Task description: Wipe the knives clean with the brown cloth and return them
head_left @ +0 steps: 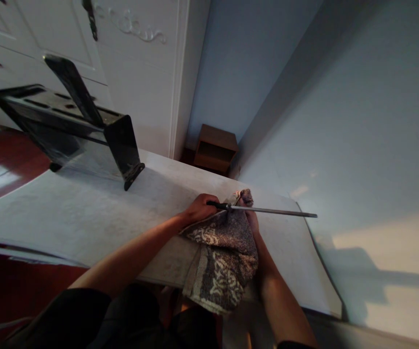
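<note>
My left hand [201,208] is closed around the black handle of a sharpening steel [278,211], whose thin metal rod points to the right, above the table. A purple-grey patterned towel [227,242] hangs below the rod and drapes over the table's near edge. My right hand [252,218] is closed on the bunched upper part of this towel, beside the rod near its handle end. The towel and rod partly cover the right fingers. I cannot tell whether the cloth wraps the rod there.
A black knife block [118,140] with clear sides and one black handle [73,89] sticking up stands on the left of the white table [151,194]. Behind are a white cabinet [140,87] and a small brown box-shaped shelf [216,145]. A wall [369,145] borders the right.
</note>
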Demonstrator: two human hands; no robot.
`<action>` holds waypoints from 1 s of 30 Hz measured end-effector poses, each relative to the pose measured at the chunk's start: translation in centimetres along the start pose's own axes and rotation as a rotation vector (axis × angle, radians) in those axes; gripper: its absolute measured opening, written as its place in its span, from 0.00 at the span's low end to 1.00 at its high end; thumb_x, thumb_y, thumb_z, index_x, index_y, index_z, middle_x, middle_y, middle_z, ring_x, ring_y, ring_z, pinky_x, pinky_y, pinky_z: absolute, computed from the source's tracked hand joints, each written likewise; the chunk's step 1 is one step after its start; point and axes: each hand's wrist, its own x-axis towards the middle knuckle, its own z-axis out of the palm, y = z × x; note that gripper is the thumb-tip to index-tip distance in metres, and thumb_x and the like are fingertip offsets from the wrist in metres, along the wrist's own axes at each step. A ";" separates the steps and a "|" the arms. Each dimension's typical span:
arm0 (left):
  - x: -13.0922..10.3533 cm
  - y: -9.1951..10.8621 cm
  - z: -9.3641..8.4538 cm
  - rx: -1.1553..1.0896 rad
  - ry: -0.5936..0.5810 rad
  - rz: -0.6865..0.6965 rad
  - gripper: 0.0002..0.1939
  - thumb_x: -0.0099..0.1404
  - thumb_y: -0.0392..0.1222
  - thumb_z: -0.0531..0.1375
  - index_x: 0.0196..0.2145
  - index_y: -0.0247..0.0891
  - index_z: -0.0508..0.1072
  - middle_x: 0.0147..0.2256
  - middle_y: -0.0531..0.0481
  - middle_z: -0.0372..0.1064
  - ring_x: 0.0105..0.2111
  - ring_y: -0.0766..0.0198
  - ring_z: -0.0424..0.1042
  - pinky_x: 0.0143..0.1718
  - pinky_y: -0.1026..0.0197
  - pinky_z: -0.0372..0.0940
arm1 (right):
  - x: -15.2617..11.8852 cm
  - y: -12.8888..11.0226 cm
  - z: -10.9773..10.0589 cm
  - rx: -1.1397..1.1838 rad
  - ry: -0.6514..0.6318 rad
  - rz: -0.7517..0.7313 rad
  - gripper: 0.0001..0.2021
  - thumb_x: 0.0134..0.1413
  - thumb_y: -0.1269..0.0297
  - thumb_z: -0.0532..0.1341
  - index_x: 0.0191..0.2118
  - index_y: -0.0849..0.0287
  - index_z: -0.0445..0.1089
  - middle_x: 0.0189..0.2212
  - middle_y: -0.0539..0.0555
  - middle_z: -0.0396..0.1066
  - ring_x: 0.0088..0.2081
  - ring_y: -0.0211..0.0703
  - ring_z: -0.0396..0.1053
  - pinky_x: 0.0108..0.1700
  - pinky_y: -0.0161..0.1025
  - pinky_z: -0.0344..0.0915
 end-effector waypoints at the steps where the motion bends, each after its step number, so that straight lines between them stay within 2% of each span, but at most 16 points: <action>1: 0.0 -0.1 -0.1 0.000 -0.030 0.000 0.06 0.48 0.37 0.54 0.23 0.34 0.70 0.21 0.55 0.59 0.25 0.67 0.60 0.26 0.66 0.53 | 0.0 -0.1 0.1 0.027 0.000 -0.003 0.18 0.45 0.55 0.68 0.42 0.54 0.71 0.39 0.48 0.74 0.42 0.42 0.72 0.48 0.38 0.70; 4: 0.0 -0.5 -0.2 0.047 -0.098 0.017 0.07 0.46 0.36 0.52 0.22 0.34 0.70 0.20 0.54 0.59 0.25 0.67 0.61 0.26 0.65 0.53 | -0.5 -0.6 0.8 0.054 -0.034 0.010 0.20 0.43 0.55 0.71 0.42 0.55 0.72 0.39 0.49 0.74 0.42 0.43 0.73 0.48 0.38 0.70; 9: 0.3 -0.9 -0.3 0.104 -0.140 0.035 0.09 0.44 0.35 0.52 0.21 0.33 0.72 0.20 0.54 0.61 0.25 0.67 0.61 0.26 0.66 0.54 | -2.0 -1.6 1.7 0.015 -0.129 0.039 0.19 0.47 0.56 0.69 0.45 0.56 0.71 0.35 0.53 0.75 0.42 0.49 0.73 0.44 0.44 0.71; 16: 0.4 -0.8 -0.2 0.167 -0.131 0.049 0.11 0.44 0.34 0.52 0.22 0.33 0.75 0.20 0.54 0.64 0.25 0.67 0.62 0.26 0.67 0.55 | -1.8 -1.9 0.8 -0.020 -0.161 0.129 0.22 0.41 0.59 0.71 0.45 0.58 0.72 0.32 0.50 0.74 0.32 0.42 0.72 0.36 0.37 0.70; 22: 0.6 -0.7 -0.2 0.138 -0.114 0.046 0.10 0.43 0.35 0.52 0.20 0.32 0.73 0.18 0.54 0.61 0.23 0.67 0.60 0.25 0.66 0.53 | -1.6 -2.3 0.7 0.041 -0.222 0.157 0.21 0.44 0.61 0.70 0.46 0.58 0.72 0.31 0.50 0.72 0.29 0.38 0.70 0.33 0.34 0.67; 25: 0.7 -0.6 -0.3 0.106 -0.113 0.035 0.09 0.42 0.36 0.52 0.19 0.33 0.71 0.16 0.54 0.59 0.21 0.68 0.58 0.23 0.66 0.51 | -1.7 -2.5 0.7 0.054 -0.233 0.169 0.20 0.45 0.62 0.69 0.47 0.58 0.72 0.33 0.51 0.72 0.30 0.38 0.70 0.33 0.35 0.68; 30: 0.9 -0.4 -0.5 0.109 -0.122 -0.017 0.08 0.41 0.36 0.51 0.18 0.33 0.70 0.16 0.54 0.58 0.21 0.68 0.57 0.23 0.65 0.50 | -1.9 -2.6 0.8 0.007 -0.151 0.092 0.19 0.44 0.61 0.69 0.45 0.58 0.73 0.35 0.52 0.74 0.36 0.45 0.73 0.41 0.43 0.71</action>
